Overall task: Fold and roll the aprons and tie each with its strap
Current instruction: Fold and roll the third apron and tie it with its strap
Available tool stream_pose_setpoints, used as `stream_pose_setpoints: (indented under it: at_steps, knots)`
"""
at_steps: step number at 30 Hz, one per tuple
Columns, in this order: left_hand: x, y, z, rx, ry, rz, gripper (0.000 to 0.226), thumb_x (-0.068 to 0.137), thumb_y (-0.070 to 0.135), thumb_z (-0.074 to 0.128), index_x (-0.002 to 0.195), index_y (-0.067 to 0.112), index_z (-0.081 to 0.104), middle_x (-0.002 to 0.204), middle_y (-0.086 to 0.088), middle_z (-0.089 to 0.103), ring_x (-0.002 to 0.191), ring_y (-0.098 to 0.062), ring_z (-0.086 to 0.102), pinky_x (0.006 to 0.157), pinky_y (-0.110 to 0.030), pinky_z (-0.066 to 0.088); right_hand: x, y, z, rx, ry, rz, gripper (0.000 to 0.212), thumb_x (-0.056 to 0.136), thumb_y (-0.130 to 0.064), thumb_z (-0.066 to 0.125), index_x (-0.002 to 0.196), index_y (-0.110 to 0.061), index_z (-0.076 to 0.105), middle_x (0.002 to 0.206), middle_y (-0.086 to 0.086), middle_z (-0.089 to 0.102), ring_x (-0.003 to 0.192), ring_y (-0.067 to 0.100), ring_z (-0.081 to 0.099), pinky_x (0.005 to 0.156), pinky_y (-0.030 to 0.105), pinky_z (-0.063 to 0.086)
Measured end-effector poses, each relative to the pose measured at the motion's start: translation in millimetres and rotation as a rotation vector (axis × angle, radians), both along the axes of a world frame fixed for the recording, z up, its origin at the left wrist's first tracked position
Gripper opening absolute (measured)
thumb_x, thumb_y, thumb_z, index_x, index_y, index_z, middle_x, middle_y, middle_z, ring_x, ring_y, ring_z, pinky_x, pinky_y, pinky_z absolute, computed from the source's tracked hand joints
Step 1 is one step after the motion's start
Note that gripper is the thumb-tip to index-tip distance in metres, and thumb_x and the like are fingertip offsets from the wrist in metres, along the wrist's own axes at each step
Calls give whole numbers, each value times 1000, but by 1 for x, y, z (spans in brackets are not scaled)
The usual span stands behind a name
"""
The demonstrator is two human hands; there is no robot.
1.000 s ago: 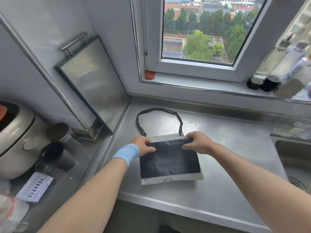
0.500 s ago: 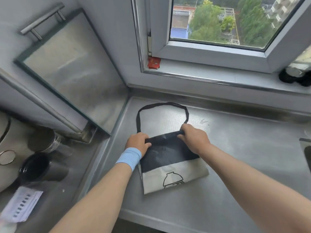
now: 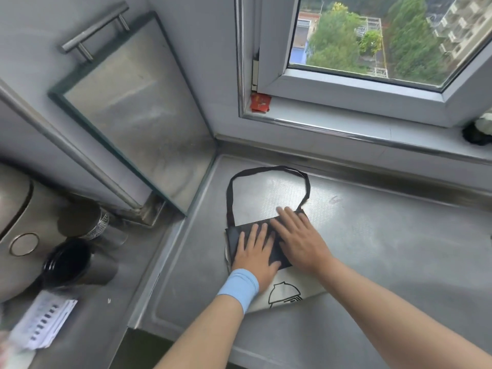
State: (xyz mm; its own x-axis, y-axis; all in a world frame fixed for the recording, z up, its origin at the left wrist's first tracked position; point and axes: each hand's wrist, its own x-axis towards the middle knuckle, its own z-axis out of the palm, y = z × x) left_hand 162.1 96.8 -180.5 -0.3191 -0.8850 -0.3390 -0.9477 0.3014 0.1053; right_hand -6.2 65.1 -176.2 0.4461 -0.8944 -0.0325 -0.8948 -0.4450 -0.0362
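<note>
Both hands, left hand [image 3: 255, 255] and right hand [image 3: 298, 238], press flat, gripping nothing, on the folded apron [image 3: 286, 290]; smooth outward evenly, keeping the strap [image 3: 230, 198] free for tying.

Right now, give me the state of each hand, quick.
Left hand: open, pressing flat on the folded apron.
Right hand: open, pressing flat on the apron.

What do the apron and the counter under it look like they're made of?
The apron looks like thin matte fabric, black and off-white, since it folds flat with soft creases. The counter is probably brushed stainless steel: grey, with dull reflections and a pressed rim.
</note>
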Motion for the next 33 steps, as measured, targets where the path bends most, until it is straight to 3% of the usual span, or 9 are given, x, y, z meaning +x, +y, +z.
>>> stream_pose_setpoints:
  at_steps: [6, 10, 14, 17, 20, 22, 24, 29, 33]
  knots:
    - [31, 15, -9, -33, -39, -67, 83, 85, 69, 11, 152, 27, -13, 157, -2, -28, 143, -23, -29, 117, -46, -16, -14, 35, -30, 153, 52, -156, 66, 98, -57, 22, 157, -31, 7, 164, 4, -4, 152, 22, -5, 119, 45, -1]
    - [50, 31, -1, 13, -79, -46, 81, 92, 67, 23, 152, 26, -13, 157, -2, -28, 145, -21, -27, 117, -44, -14, -17, 56, -25, 128, 77, -191, 68, 97, -57, 22, 157, -27, 10, 164, 9, 1, 152, 23, -2, 120, 40, -3]
    - [51, 37, 19, -55, -72, -85, 60, 97, 40, 43, 151, 29, 20, 160, -3, 8, 147, -29, 7, 116, -40, 12, -26, 81, -5, 192, 78, -98, 74, 92, -65, 27, 156, -35, 4, 164, 6, -8, 151, 24, -9, 120, 46, -2]
    - [45, 56, 29, -36, 43, -141, 51, 82, 8, 54, 128, 28, 45, 129, -2, 38, 119, -28, 38, 95, -34, 34, -30, 106, 17, 287, 119, 40, 78, 84, -70, 37, 153, -36, 22, 165, 4, -2, 152, 25, 0, 119, 52, 8]
    - [44, 67, 35, -15, 101, -105, 44, 84, 40, 56, 125, 28, 47, 125, 0, 40, 114, -26, 38, 98, -36, 36, -26, 106, 30, 298, 181, 56, 56, 93, -47, 40, 144, -24, 37, 162, 7, 19, 147, 28, 22, 109, 49, 32]
    - [45, 70, 38, 39, 79, -120, 64, 78, 63, 54, 131, 30, 43, 127, 0, 39, 117, -26, 36, 101, -38, 35, -20, 101, 36, 208, 288, 133, 36, 99, -26, 38, 132, -16, 49, 151, 8, 39, 130, 29, 45, 87, 42, 47]
    - [45, 70, 45, 120, 36, -131, 74, 75, 65, 57, 138, 31, 37, 129, 0, 40, 119, -26, 37, 101, -38, 37, -14, 100, 47, 177, 306, 160, 24, 97, -18, 37, 108, -16, 59, 124, 4, 60, 103, 28, 62, 64, 37, 44]
    - [43, 55, 73, 227, 56, -85, 20, 91, 17, 49, 100, 19, 67, 103, -7, 65, 97, -30, 60, 79, -31, 46, -12, 104, 72, 235, 178, 42, 31, 97, -44, 39, 79, -20, 45, 84, 3, 67, 73, 29, 58, 60, 34, 34]
    - [46, 38, 80, 311, 86, -12, 18, 92, 21, 49, 80, 18, 62, 80, -3, 58, 76, -26, 53, 68, -25, 40, -22, 100, 73, 381, 76, -21, 34, 73, -56, 56, 88, -26, 63, 108, -19, 58, 96, 12, 61, 67, 27, 40]
